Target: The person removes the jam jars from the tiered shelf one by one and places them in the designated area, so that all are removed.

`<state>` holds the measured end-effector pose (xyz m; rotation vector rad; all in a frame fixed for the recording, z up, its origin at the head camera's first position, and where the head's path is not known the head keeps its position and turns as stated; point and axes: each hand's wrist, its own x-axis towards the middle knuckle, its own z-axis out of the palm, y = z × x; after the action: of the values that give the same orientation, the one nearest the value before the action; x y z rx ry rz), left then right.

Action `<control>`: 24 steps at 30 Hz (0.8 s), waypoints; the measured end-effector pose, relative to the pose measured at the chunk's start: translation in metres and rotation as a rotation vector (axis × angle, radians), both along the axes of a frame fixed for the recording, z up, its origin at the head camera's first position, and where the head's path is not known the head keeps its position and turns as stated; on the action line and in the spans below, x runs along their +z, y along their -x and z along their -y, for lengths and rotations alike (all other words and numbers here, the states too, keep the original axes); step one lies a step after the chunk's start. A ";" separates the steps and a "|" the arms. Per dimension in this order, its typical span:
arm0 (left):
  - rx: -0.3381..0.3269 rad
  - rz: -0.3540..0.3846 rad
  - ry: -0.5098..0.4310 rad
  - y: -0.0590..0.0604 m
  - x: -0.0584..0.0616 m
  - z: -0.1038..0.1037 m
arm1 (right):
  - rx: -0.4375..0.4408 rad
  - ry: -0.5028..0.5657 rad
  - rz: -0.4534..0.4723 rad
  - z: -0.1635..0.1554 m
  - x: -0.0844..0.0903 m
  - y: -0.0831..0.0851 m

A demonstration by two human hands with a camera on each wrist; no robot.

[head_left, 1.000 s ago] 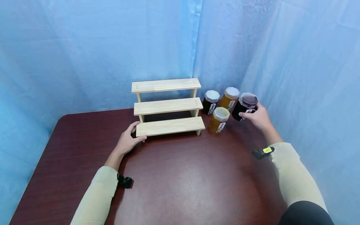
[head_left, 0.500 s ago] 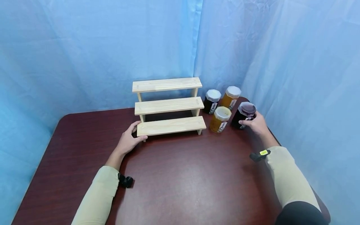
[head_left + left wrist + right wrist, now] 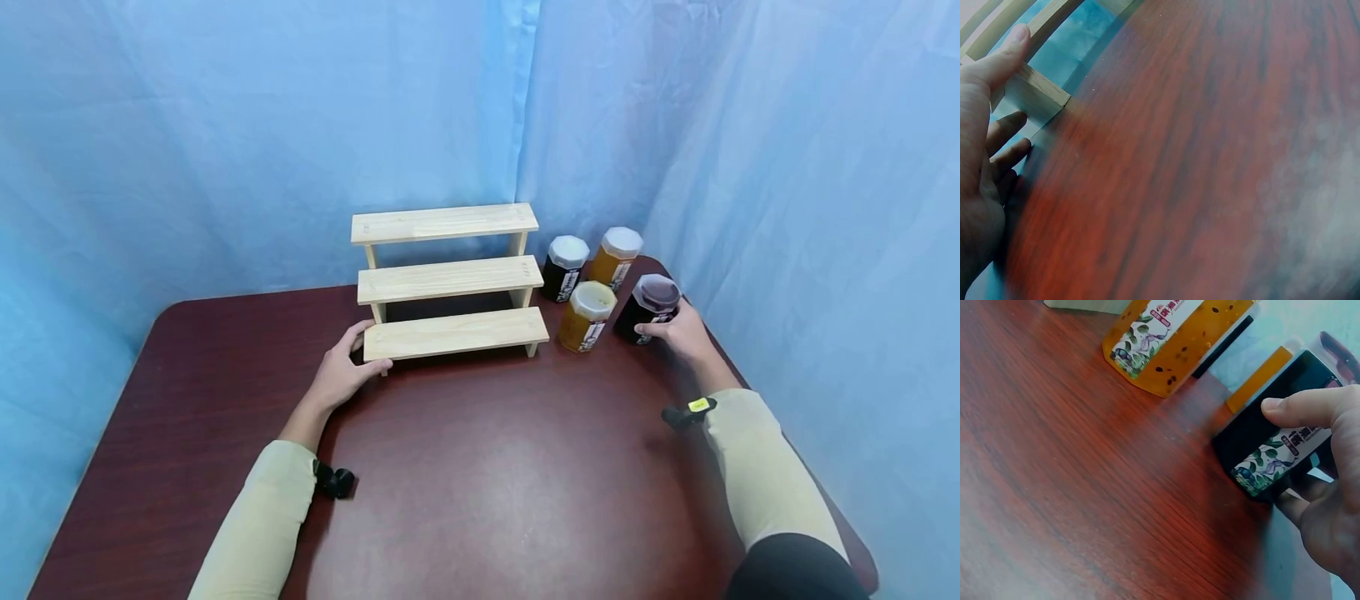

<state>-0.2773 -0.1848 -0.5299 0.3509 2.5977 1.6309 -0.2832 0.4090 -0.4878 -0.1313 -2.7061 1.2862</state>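
A three-tier wooden display stand [image 3: 450,279] is on the dark red table. My left hand [image 3: 340,375] holds the left end of its lowest step, thumb along the front edge and fingers behind. In the left wrist view the thumb [image 3: 1013,47] lies against the wood. At the right, my right hand [image 3: 682,333] grips a dark jam jar with a purple-tinted lid [image 3: 648,308]. The right wrist view shows the thumb across the dark jar [image 3: 1272,437], its base at the tabletop. Left of it is an orange jam jar [image 3: 587,317] with dark seeds.
Behind the orange jar are a white-lidded dark jar [image 3: 564,271] and another white-lidded orange jar [image 3: 615,258], right of the stand. A light blue curtain [image 3: 262,150] hangs behind and beside the table [image 3: 480,483]. The right table edge runs close to my right forearm.
My right hand has lowered the dark jar to the tabletop and toward me. The left hand has stayed at the stand, and the other jars have kept their places.
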 end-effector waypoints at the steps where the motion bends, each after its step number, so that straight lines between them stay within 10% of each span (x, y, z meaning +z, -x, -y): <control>1: -0.002 -0.001 0.000 0.000 0.000 0.000 | 0.006 -0.009 0.003 -0.001 0.000 0.000; 24: -0.010 -0.006 0.010 0.000 0.002 0.000 | 0.001 0.054 0.012 -0.003 -0.014 0.000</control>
<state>-0.2775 -0.1848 -0.5284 0.3673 2.6033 1.6158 -0.2828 0.4117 -0.5013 -0.1434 -2.6824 1.3639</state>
